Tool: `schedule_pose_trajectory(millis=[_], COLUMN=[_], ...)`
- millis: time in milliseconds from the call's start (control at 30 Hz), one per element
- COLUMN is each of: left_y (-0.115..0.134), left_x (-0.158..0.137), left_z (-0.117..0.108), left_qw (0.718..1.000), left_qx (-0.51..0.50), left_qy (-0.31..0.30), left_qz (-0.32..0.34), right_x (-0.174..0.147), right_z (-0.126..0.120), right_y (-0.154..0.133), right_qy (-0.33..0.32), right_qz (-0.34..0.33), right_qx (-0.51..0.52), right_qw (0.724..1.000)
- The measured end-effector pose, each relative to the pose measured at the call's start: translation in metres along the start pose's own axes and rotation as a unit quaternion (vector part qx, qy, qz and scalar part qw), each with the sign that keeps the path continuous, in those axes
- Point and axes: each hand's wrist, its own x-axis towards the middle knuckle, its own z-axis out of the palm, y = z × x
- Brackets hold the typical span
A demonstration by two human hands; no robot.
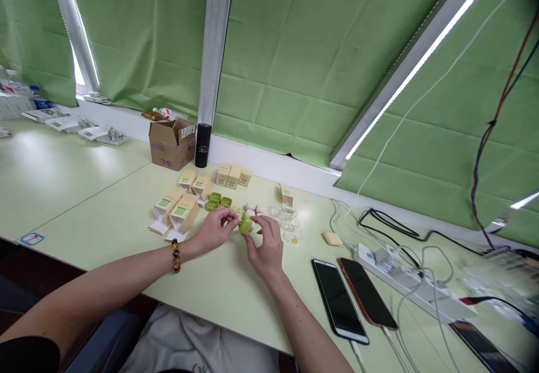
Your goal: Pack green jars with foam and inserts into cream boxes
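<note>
My right hand (pixel 267 245) pinches a small rounded green piece (pixel 245 224) with a whitish side, held just above the table. Close by on its left, my left hand (pixel 217 230) has thumb and forefinger pressed together; what lies between them is too small to make out. Behind the hands are several green square pieces (pixel 214 201), small yellow parts (pixel 236 211) and pale pinkish-white pieces (pixel 251 207). Clear plastic pieces with yellow spots (pixel 291 230) lie right of my right hand. Open beige cartons (pixel 185 211) with green labels lie left of my left hand.
More small beige boxes (pixel 228 176) stand farther back, near a brown cardboard box (pixel 172 144) and a black tumbler (pixel 202 145). To the right lie phones (pixel 339 300), a white power strip (pixel 404 277) and tangled cables (pixel 391 228).
</note>
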Motion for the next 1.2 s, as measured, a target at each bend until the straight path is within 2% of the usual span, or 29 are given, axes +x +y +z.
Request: schedule_pose_trajectory(millis=[500,867,967,1033,1200], left_y=[-0.002,-0.009,-0.009,-0.006,0.003], left_x=[0.002,0.004,0.003,0.001,-0.006], left_z=[-0.003,-0.004,-0.004,-0.005,-0.005], left_qw=[1.0,0.998,0.998,0.998,0.989], left_qx=[-0.008,-0.023,0.014,0.045,0.081], left_qy=[0.018,0.02,0.041,0.05,0.015], left_qz=[-0.011,-0.059,-0.035,0.003,0.121], right_x=[0.002,0.006,0.007,0.007,0.005], right_z=[-0.002,-0.007,-0.009,-0.009,-0.009], right_y=[0.001,-0.006,-0.006,-0.006,-0.006], right_qy=[0.016,0.014,0.026,0.03,0.023], right_qz=[0.017,0.091,0.11,0.111,0.052], right_qx=[0.008,0.113,0.116,0.109,0.069], right_qw=[1.0,0.989,0.987,0.987,0.996])
